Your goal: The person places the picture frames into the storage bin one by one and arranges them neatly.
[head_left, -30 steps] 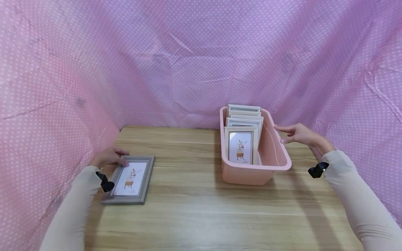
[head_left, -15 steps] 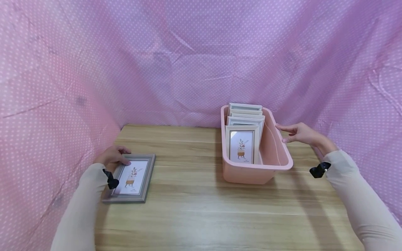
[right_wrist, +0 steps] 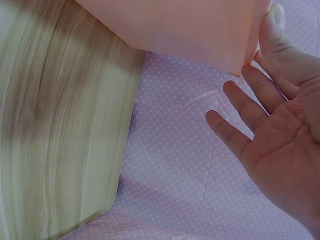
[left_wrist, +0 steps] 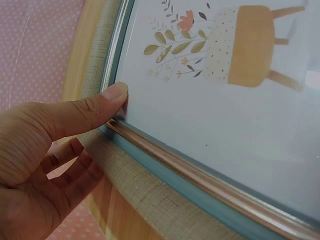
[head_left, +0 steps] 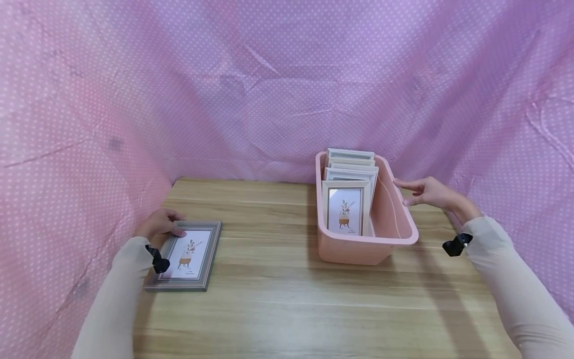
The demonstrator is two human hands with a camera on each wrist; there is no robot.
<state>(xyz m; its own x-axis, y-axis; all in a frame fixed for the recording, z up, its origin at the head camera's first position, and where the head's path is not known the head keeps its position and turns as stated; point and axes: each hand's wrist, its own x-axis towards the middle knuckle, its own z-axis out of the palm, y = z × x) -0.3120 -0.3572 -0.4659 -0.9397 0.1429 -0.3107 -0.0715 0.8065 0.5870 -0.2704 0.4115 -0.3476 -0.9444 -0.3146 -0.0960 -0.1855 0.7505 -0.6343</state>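
Observation:
A grey-brown picture frame lies face up at the left of the table, its print a potted plant on legs. My left hand grips its far left corner. In the left wrist view the thumb lies over the inner moulding and the other fingers sit at the outer edge. At the right stands a pink plastic bin holding several upright pale picture frames. My right hand touches the bin's right rim with thumb and index finger; its other fingers extend loosely in the right wrist view.
The wooden table spreads between the lying frame and the bin. A pink polka-dot cloth hangs behind and along both sides. A thin cord runs along the bin's inner right wall.
The left wrist and sleeve have shifted slightly to the right, with the hand still at the same frame corner. The right hand and bin look almost the same.

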